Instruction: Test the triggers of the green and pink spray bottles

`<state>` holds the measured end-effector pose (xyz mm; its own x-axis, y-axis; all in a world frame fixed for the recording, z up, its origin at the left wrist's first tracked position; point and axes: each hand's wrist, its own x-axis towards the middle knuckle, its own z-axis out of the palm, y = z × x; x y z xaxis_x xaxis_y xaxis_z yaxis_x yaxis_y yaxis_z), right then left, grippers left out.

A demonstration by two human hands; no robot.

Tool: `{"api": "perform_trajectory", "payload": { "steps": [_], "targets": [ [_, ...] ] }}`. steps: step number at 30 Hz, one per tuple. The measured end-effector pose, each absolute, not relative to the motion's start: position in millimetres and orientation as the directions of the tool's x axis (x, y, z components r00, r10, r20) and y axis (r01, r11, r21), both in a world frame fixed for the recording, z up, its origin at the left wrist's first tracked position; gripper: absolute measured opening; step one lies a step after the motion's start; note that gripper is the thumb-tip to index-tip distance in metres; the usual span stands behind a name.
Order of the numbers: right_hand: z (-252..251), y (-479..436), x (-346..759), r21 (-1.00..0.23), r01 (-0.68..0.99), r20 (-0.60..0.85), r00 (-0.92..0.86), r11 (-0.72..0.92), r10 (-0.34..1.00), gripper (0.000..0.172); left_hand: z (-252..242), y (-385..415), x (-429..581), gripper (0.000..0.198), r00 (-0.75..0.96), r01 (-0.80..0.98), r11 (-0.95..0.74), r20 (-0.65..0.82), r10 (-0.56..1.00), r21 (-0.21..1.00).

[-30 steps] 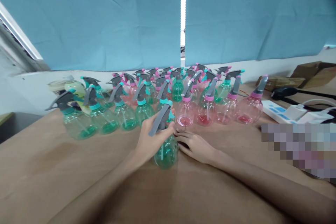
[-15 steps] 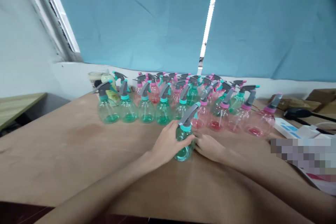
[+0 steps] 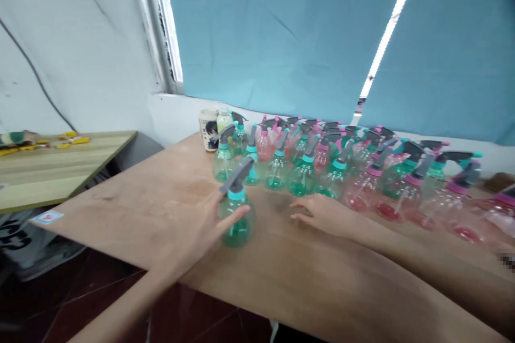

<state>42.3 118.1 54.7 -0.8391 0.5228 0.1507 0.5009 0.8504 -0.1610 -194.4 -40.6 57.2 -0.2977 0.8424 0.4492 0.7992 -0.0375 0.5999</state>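
Note:
My left hand (image 3: 213,220) is wrapped round a clear green spray bottle (image 3: 237,225) with a turquoise collar and a grey trigger head. The bottle is upright, low over the table or on it; I cannot tell which. To its right, my right hand (image 3: 317,214) is off the bottle, fingers apart and holding nothing. Just behind that hand stands a row of green spray bottles (image 3: 302,177). Pink spray bottles (image 3: 388,203) continue the row to the right, and more of both colours crowd behind them.
The brown table (image 3: 153,209) has its near edge below my hands. A patterned cup (image 3: 209,131) and a pale bottle (image 3: 224,119) stand at the back left corner. Further left, a wooden side table (image 3: 64,163) carries yellow pieces (image 3: 70,139). A blue curtain (image 3: 281,37) hangs behind.
My view has swung left. My left hand has carried the green spray bottle leftward, away from the row. My right hand, close beside the bottle before, is now apart from it.

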Motion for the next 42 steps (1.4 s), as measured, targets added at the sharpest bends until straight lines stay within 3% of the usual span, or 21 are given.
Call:
{"api": "perform_trajectory", "payload": {
  "steps": [3,6,12,17,24,32,42],
  "targets": [
    [70.5,111.0,-5.0,-0.283,0.423,0.191,-0.855,0.860,0.483,0.028,58.6,-46.1,-244.3,0.045,-0.475,0.720,-0.001,0.495,0.727,0.694],
    [85.4,107.0,-53.0,-0.377,0.398,0.242,-0.829,0.836,0.504,0.032,63.1,-40.0,-284.7,0.047,-0.554,0.709,0.066,0.498,0.667,0.702],
    [98.9,116.4,-124.8,-0.527,0.417,0.266,-0.746,0.740,0.610,0.054,67.4,-8.3,-335.6,0.049,-0.578,0.730,0.112,0.522,0.627,0.674],
    [100.4,129.2,-150.7,-0.629,0.425,0.184,-0.733,0.651,0.655,0.059,62.9,25.5,-363.4,0.051,-0.567,0.752,0.100,0.562,0.602,0.652],
    [104.2,135.8,-173.8,-0.719,0.426,0.109,-0.711,0.549,0.695,0.061,62.1,58.6,-377.7,0.049,-0.518,0.775,0.033,0.605,0.605,0.631],
    [92.2,134.5,-193.9,-0.780,0.419,0.065,-0.685,0.464,0.726,0.079,64.0,66.3,-367.0,0.049,-0.461,0.762,-0.042,0.588,0.665,0.646],
    [91.4,136.6,-192.9,-0.745,0.430,0.059,-0.719,0.510,0.693,0.074,63.1,39.6,-360.2,0.080,-0.621,0.673,0.091,0.495,0.608,0.734]
  ]
}}
